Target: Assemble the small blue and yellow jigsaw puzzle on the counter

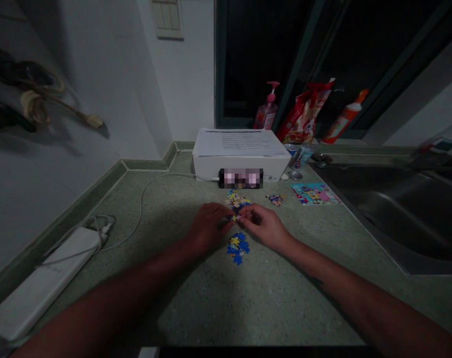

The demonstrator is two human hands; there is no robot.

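My left hand (211, 224) and my right hand (263, 224) meet over the counter, fingertips pinched together on small jigsaw pieces (236, 218). Yellow and pinkish bits show between the fingers; whether the pieces are joined I cannot tell. Just below the hands lies a pile of mostly blue jigsaw pieces (238, 247) with some yellow. Behind the fingers is another heap of pieces (236, 199), many of them pale-backed. A smaller heap (275, 200) sits to the right, beyond my right hand.
A phone (240, 178) leans on a white box (244, 149) with papers on top. A colourful picture card (315, 194) lies beside the sink (405, 209). Cans (302, 156) stand near the box. On the left are a power strip (50, 278) and a white cable (139, 209).
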